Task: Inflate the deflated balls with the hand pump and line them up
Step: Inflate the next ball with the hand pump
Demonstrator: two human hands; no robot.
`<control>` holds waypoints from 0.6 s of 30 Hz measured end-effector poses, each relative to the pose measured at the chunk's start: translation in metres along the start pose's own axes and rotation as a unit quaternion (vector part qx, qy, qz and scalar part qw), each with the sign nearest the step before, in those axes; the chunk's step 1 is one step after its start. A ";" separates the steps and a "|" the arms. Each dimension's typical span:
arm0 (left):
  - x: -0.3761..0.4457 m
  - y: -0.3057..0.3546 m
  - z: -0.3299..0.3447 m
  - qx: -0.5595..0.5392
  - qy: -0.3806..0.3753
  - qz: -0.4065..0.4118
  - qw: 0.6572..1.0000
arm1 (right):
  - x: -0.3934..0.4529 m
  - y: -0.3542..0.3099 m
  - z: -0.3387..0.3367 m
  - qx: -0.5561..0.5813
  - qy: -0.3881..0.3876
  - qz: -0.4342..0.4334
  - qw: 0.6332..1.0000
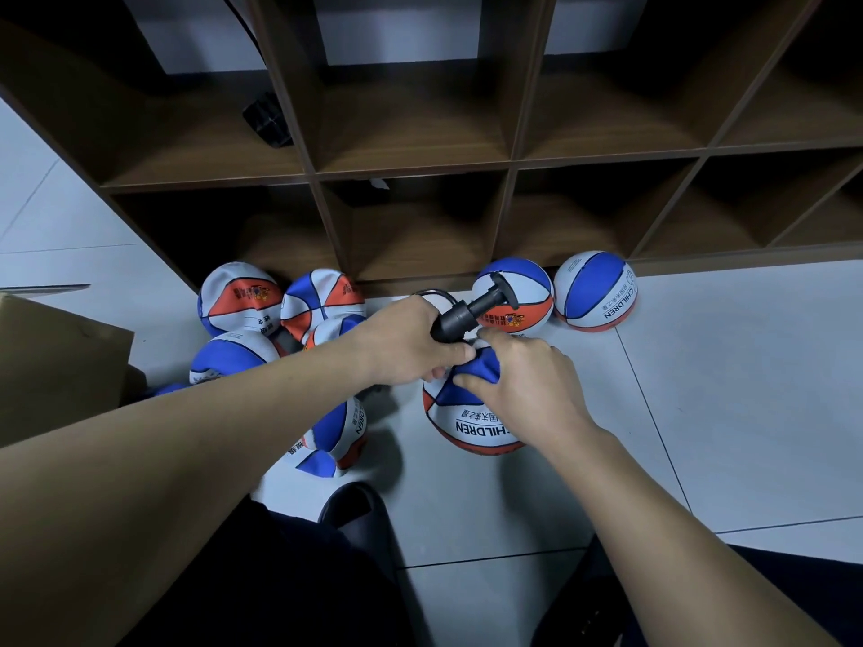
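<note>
Head view, steeply downward, close over floor (700, 413)

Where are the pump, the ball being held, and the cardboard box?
pump (460, 317), head view, on its black barrel.
held ball (471, 424), head view, on its white panel.
box (51, 361), head view, on its brown side.

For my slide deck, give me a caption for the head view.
Left hand grips the hand pump while right hand pinches a deflated ball.

Storage/sports-kit room, prob. school or kids' club: brown cubby shelving (511, 165) along far side, pale tiled floor (700, 389), small "CHILDREN"-printed balls (595, 291) on floor, cardboard box (56, 361) near left.
</note>
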State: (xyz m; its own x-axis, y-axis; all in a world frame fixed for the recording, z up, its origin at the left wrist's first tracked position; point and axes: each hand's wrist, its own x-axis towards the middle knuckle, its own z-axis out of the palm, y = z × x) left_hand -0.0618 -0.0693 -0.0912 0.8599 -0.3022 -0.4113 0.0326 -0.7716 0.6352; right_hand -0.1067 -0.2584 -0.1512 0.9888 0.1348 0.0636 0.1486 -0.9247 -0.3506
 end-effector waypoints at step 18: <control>0.018 -0.018 -0.016 0.239 0.012 0.073 0.968 | -0.010 0.061 0.106 0.164 -0.121 0.124 0.971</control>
State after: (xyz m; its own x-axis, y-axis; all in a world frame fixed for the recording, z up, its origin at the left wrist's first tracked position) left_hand -0.0384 -0.0518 -0.0997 0.8492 -0.4194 -0.3209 -0.3255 -0.8942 0.3075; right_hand -0.1062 -0.2781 -0.2718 0.9628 0.0393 -0.2674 -0.1370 -0.7820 -0.6081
